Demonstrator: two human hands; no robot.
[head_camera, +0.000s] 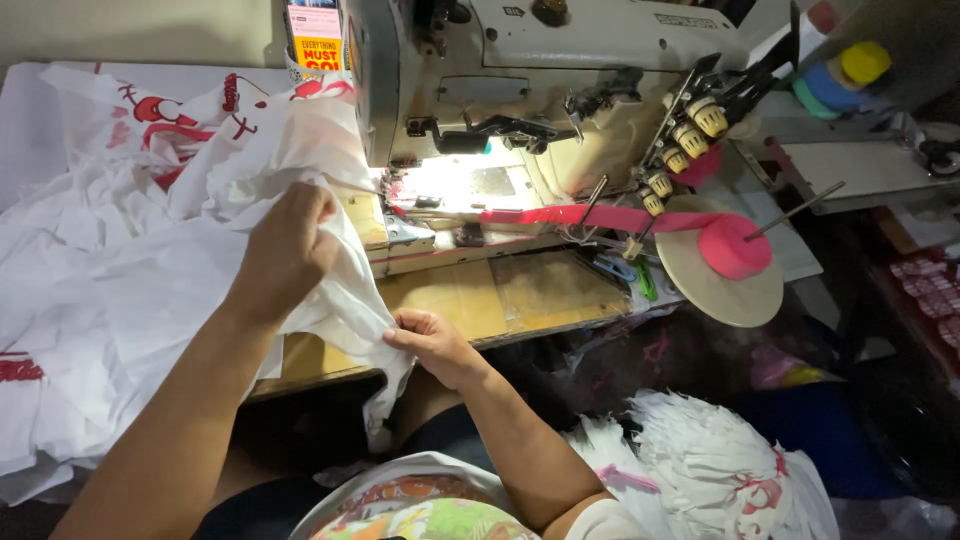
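Two bare hands held one piece of white cloth (330, 300) at a sewing table (470, 300). Far on the left lay a big heap of white cloth with red prints (110, 250), spread over the table top and hanging off its edge. Next came the left hand (285, 250). It was closed tight on a bunch of the white cloth and held it up, near the left side of the sewing machine. From that hand the cloth ran down to the right hand (435, 345), which pinched the lower edge between thumb and fingers at the front edge of the wooden table. Some of the cloth hung down below the table, over the person's lap.

Behind the hands stood a grey sewing machine (520, 70) with a bright light (455, 180) under its arm. A pink tape (580, 215) ran from the machine to the right, to a pink roll (735, 245) lying on a round flat disc (720, 285). Four small cream knobs (685, 140) sat in a slanted row above the tape. At the bottom right lay a pile of white cut pieces (700, 460) with a red print.
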